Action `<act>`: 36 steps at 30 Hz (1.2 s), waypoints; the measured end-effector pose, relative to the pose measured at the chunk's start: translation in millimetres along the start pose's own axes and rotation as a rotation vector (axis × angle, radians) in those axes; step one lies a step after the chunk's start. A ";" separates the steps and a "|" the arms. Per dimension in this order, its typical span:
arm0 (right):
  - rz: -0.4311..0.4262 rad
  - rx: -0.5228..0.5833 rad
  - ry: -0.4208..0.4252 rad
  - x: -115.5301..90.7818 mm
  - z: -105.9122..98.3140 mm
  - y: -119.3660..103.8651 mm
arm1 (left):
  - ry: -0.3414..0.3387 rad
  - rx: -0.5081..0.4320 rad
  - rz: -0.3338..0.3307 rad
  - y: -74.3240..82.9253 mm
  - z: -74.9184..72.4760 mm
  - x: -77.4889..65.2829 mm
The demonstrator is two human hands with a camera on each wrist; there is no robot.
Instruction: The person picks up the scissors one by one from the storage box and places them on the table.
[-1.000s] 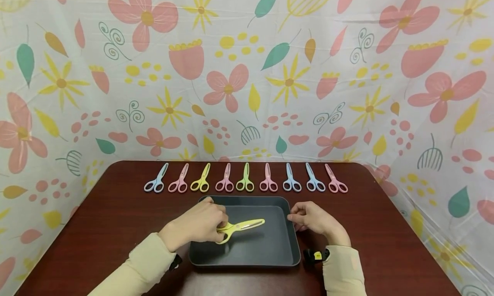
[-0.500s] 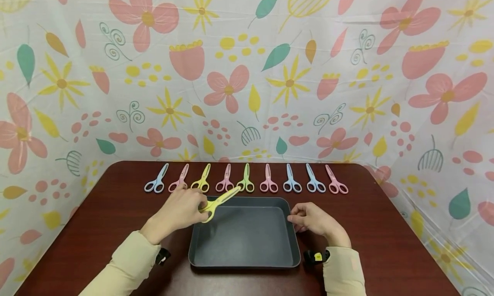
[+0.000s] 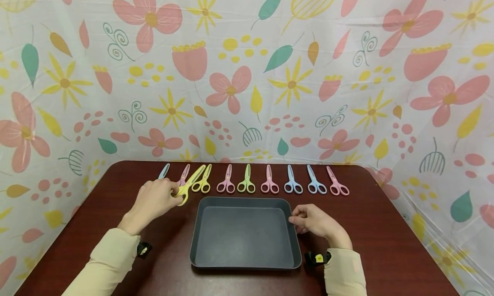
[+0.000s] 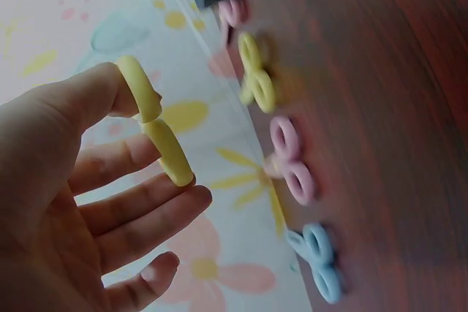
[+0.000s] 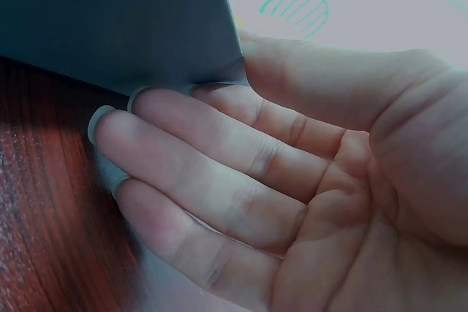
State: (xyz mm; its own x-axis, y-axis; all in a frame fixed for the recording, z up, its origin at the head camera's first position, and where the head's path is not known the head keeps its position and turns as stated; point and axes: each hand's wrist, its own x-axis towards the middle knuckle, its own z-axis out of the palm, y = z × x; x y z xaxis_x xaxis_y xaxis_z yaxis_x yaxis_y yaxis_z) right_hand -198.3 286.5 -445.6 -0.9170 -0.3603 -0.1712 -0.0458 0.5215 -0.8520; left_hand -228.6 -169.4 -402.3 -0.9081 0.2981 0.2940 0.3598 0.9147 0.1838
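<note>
My left hand [image 3: 154, 198] grips a pair of yellow scissors [image 3: 188, 186] by its handle loops, blades pointing up and to the right. It hovers at the left end of a row of scissors, partly covering the blue scissors [image 3: 164, 171] and the pink scissors [image 3: 184, 173]. In the left wrist view, the thumb and index finger pinch the yellow handles [image 4: 172, 153], while the other fingers stay loosely extended. My right hand [image 3: 314, 221] holds the right wall of a dark grey tray [image 3: 247, 236], thumb at its edge and fingers against the outside [image 5: 175, 133].
Right of the held pair, the row continues along the table's back with yellow [image 3: 207, 171], green [image 3: 247, 174], pink and blue scissors. A floral curtain [image 3: 247, 73] hangs behind the dark red table [image 3: 386, 244].
My left hand has lifted the yellow scissors from over the tray and carried them left and back toward the row. The right hand stays at the tray's edge.
</note>
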 end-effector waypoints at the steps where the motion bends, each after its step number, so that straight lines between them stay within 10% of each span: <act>1: -0.001 -0.003 0.000 0.3 -0.1 0.2 | -0.002 -0.002 -0.018 -4.8 -0.5 -0.6; 36: 0.019 0.044 -0.015 -0.3 -1.6 2.3 | -0.072 -0.089 -0.298 -98.6 -4.2 -17.2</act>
State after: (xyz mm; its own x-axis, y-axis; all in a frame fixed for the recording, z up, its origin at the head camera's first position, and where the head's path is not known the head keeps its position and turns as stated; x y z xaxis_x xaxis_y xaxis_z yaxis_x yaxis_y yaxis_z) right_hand -198.7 289.0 -446.7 -0.9115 -0.3622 -0.1948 -0.0105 0.4940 -0.8694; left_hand -247.6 -265.9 -421.6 -0.9880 0.0421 0.1488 0.0903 0.9382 0.3342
